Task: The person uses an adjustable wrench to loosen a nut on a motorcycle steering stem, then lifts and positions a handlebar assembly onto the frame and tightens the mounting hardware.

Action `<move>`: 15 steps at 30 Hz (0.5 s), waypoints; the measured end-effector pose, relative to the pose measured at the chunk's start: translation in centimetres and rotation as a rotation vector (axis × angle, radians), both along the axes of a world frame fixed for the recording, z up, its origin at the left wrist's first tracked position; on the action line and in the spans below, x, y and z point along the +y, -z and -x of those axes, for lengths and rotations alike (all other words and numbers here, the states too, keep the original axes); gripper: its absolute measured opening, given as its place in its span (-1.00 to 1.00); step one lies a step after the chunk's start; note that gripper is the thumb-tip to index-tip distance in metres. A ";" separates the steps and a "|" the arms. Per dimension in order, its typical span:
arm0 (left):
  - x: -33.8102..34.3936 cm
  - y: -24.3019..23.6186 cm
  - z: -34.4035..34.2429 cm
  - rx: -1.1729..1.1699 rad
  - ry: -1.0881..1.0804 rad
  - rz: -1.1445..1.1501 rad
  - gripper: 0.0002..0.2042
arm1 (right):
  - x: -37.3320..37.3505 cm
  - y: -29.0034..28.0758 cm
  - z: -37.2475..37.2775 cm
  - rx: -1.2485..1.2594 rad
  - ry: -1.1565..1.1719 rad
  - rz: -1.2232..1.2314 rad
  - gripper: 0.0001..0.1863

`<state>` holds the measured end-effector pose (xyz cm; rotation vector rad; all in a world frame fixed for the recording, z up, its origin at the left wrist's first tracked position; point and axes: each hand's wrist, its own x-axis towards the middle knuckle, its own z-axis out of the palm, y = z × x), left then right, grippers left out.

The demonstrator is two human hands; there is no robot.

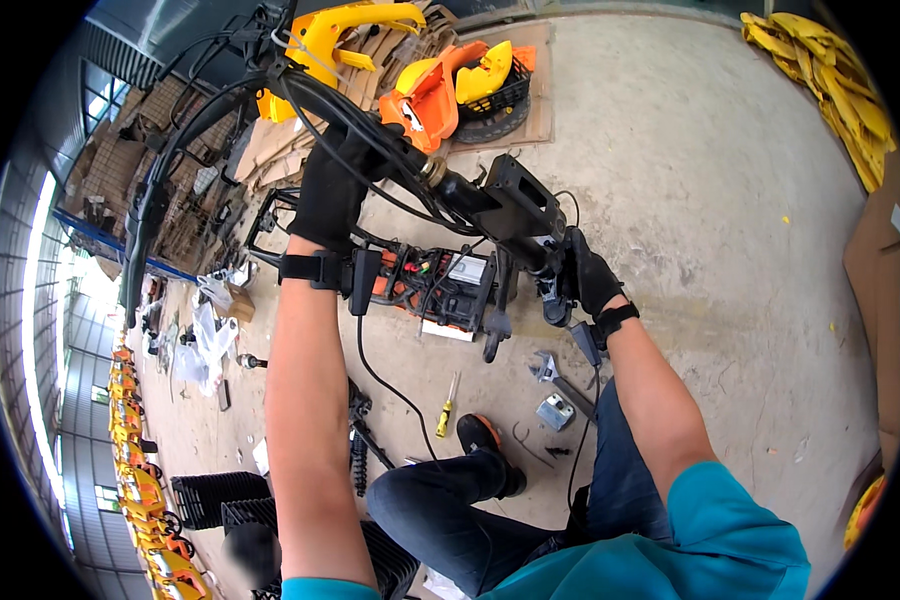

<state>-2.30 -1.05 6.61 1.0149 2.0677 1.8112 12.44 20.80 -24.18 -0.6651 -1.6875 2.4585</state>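
Note:
A black handlebar assembly (315, 95) with loose cables slants from the upper left down to the middle. My left hand (332, 190), in a black glove, is closed around its stem just above a brass-coloured ring (433, 171). Below the ring the stem widens into a black fork piece (510, 212). My right hand (592, 272), gloved too, grips the lower end of this piece; its fingers are partly hidden behind it. Underneath lies a scooter-like chassis (440, 285) with an orange tray, wiring and black frame bars.
On the floor by my feet lie a yellow-handled screwdriver (444, 418), an adjustable wrench (562, 385) and a small metal block (555, 411). Orange and yellow body panels (432, 100) sit on cardboard ahead. Yellow panels (830, 75) are piled far right; vehicles (140, 490) line the left.

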 end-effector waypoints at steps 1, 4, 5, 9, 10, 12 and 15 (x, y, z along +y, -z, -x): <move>0.2 -0.3 -0.2 0.004 0.016 0.007 -0.64 | 0.0 0.1 0.2 0.034 0.026 0.065 -0.29; 0.0 0.0 -0.2 0.011 0.046 -0.021 -0.58 | -0.4 0.1 0.0 0.047 0.037 0.178 -0.28; -0.3 0.0 -0.3 0.022 0.051 -0.024 -0.57 | -0.7 -0.2 -0.3 0.039 0.030 0.204 -0.28; -0.1 0.5 0.1 0.113 0.000 0.003 -0.60 | -1.9 -2.7 -1.5 0.093 0.132 0.229 -0.34; 0.0 0.6 0.1 0.143 -0.023 0.014 -0.62 | -2.0 -2.9 -1.8 0.094 0.140 0.212 -0.34; 0.7 0.6 -0.4 0.203 -0.061 0.037 -0.65 | -2.1 -2.2 -1.7 0.124 0.189 0.242 -0.36; 1.1 0.4 -1.4 0.229 -0.136 0.038 -0.71 | -2.9 -0.7 -1.1 0.204 0.275 0.354 -0.39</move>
